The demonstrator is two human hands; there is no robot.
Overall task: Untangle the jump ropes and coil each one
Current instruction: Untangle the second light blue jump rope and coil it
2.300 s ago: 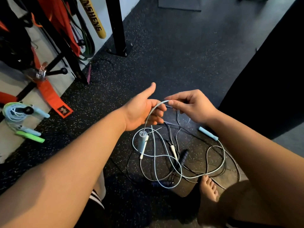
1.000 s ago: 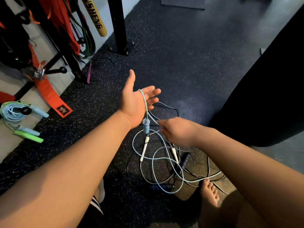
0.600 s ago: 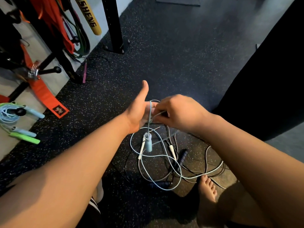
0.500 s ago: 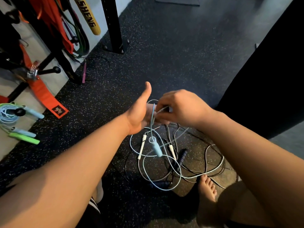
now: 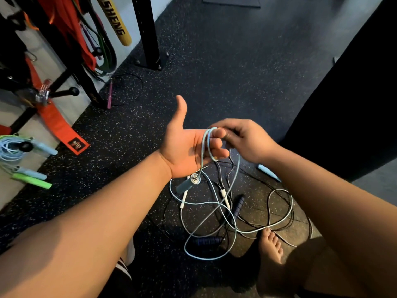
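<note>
The left hand [image 5: 184, 147] is held out with the thumb raised and the fingers extended rightward, uncurled. The thin pale-blue jump rope [image 5: 206, 147] is looped over these fingers. The right hand [image 5: 247, 140] is curled, and the loop is pinched by it at the left fingertips. The grey-blue cylindrical handle [image 5: 184, 186] is suspended below the left palm, its long axis tilted down-left, cap end uppermost. The remaining cord is trailed onto the black speckled rubber floor [image 5: 214, 82].

left hand [image 5: 184, 147] palm up, thumb raised, fingers straight — right hand [image 5: 247, 138] pinches the rope [image 5: 203, 147] beside them.
</note>
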